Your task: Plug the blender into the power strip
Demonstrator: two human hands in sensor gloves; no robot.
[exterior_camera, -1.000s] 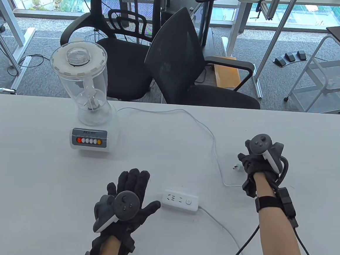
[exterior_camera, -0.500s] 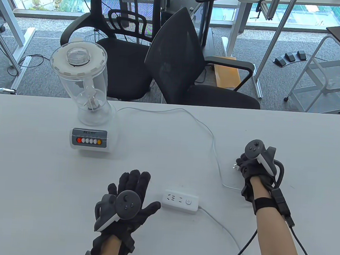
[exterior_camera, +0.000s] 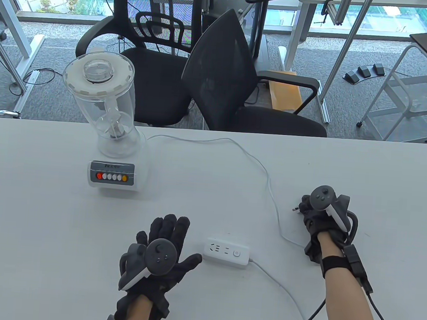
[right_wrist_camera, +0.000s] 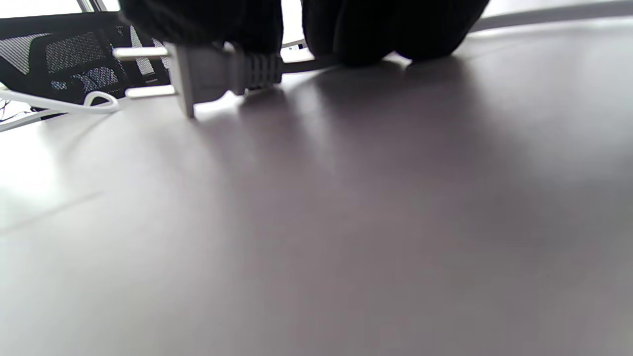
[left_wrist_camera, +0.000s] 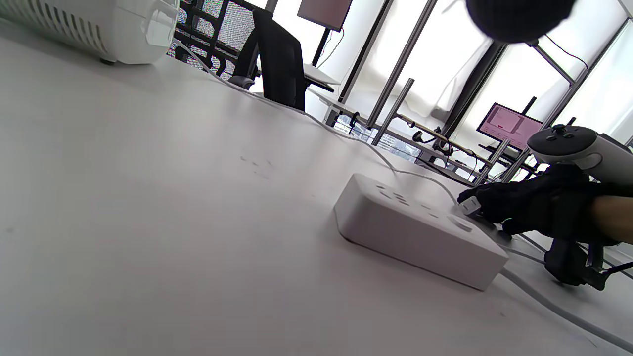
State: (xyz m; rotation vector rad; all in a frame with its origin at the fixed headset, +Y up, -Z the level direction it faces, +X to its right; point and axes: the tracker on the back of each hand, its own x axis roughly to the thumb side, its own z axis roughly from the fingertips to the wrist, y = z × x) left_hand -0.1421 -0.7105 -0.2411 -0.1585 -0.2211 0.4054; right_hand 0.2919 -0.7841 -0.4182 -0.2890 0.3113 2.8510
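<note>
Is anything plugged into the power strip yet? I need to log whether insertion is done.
No. The power strip shows bare sockets in the table view, and the plug is in the right hand, apart from it.

The blender stands upright near the bench's far left corner: a clear jar with a white lid on a white base, its grey panel of one red, four white and one orange button facing the near edge. Its thin white cord runs along the far edge, then curves toward the near right. The cord ends in a grey two-pin plug, which lies low over the bench with its pins level, held in the right hand. The power strip is a flat white bar lying near the middle of the near edge, sockets up, its own cable trailing off toward the near right.
</note>
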